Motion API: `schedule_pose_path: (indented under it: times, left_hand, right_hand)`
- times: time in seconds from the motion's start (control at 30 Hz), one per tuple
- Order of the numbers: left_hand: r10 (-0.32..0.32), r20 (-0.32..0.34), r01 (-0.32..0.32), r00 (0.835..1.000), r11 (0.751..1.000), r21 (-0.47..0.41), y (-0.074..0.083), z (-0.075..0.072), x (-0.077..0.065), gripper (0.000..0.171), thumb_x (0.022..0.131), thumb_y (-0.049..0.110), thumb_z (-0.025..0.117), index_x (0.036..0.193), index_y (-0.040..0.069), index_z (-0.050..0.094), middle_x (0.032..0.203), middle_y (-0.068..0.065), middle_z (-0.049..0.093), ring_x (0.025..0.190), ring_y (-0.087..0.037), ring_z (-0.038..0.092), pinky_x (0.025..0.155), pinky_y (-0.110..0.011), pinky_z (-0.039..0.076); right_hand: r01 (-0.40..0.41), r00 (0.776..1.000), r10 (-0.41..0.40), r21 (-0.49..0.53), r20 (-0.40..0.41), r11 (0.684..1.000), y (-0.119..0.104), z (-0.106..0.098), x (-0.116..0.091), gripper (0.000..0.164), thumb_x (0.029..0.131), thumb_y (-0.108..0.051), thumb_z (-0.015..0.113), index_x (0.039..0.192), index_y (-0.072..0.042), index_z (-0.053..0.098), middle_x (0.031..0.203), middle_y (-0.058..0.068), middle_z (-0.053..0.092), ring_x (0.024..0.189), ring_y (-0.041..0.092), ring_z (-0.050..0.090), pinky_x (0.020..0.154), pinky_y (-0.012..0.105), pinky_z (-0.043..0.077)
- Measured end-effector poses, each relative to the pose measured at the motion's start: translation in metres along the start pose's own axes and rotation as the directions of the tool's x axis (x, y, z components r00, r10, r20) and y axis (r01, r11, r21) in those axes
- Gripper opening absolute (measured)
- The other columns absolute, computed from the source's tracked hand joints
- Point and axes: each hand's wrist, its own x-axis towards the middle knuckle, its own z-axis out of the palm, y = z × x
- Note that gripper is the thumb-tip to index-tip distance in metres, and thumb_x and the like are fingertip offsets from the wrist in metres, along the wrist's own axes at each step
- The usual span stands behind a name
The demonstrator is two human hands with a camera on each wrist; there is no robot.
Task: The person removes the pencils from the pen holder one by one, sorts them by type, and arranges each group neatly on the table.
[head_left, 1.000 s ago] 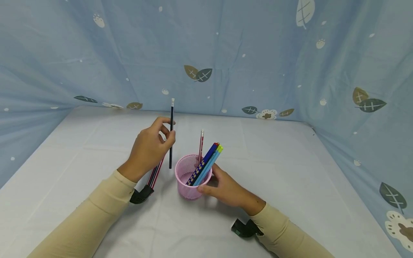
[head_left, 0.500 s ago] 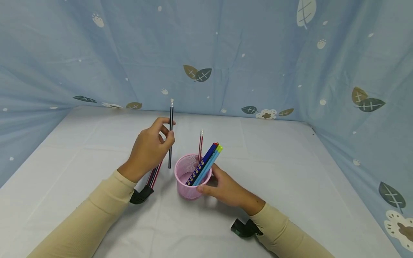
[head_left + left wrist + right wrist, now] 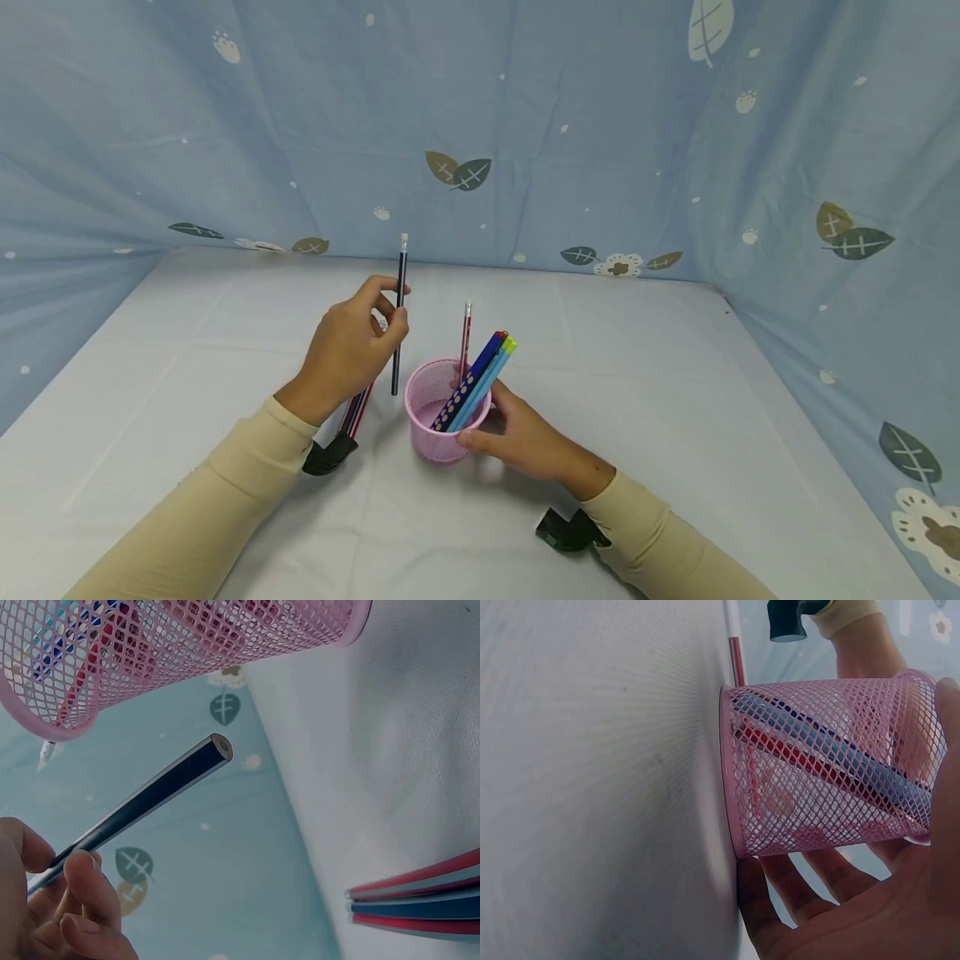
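Note:
My left hand (image 3: 351, 342) pinches a dark pencil (image 3: 400, 275) between thumb and fingers, held upright with its white eraser end on top. In the left wrist view the pencil's (image 3: 161, 791) flat, unsharpened end points toward the pink mesh pencil cup (image 3: 225, 637). The cup (image 3: 438, 446) stands just right of the pencil, with a red pencil (image 3: 466, 337), a dotted dark blue one (image 3: 468, 382) and light blue ones (image 3: 483, 387) leaning in it. My right hand (image 3: 528, 433) grips the cup's right side, thumb near the rim and fingers behind it, as the right wrist view shows.
Several red and dark pencils (image 3: 356, 412) lie on the white tabletop (image 3: 637, 400) under my left forearm, partly hidden by it. Black wrist camera mounts (image 3: 330, 456) hang from both sleeves. A blue leaf-patterned curtain (image 3: 600, 133) borders the table at the back and sides.
The dark pencil in my left hand has dipped slightly and its top leans a little more to the right. My right hand and the cup hold the same position.

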Motion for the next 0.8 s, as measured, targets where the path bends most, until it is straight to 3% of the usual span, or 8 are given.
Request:
schedule_pose_path:
  times: [0.53, 0.8]
  left_hand:
    - [0.003, -0.006, -0.003, 1.0, 1.0, -0.002, -0.0026, -0.0038, 0.0012, 0.025, 0.098, 0.017, 0.057, 0.121, 0.011, 0.064, 0.082, -0.004, 0.071, 0.054, -0.013, 0.054, 0.046, -0.027, 0.041]
    - [-0.037, -0.002, 0.037, 0.999, 0.999, 0.035, -0.0082, -0.007, 0.0035, 0.026, 0.098, 0.019, 0.058, 0.121, 0.009, 0.062, 0.082, -0.005, 0.072, 0.052, -0.014, 0.051, 0.045, -0.027, 0.038]
  right_hand:
    - [-0.019, 1.0, 0.019, 0.005, -0.002, 1.0, 0.0019, 0.0002, 0.0003, 0.089, 0.093, -0.045, 0.068, 0.16, -0.02, 0.015, 0.153, 0.007, 0.043, 0.141, 0.028, 0.045, 0.113, 0.049, 0.039]
    - [0.006, 1.0, -0.006, 0.0, 0.0, 1.0, 0.0035, -0.0009, 0.0003, 0.089, 0.093, -0.044, 0.067, 0.16, -0.018, 0.015, 0.152, 0.01, 0.043, 0.141, 0.03, 0.045, 0.114, 0.05, 0.038]
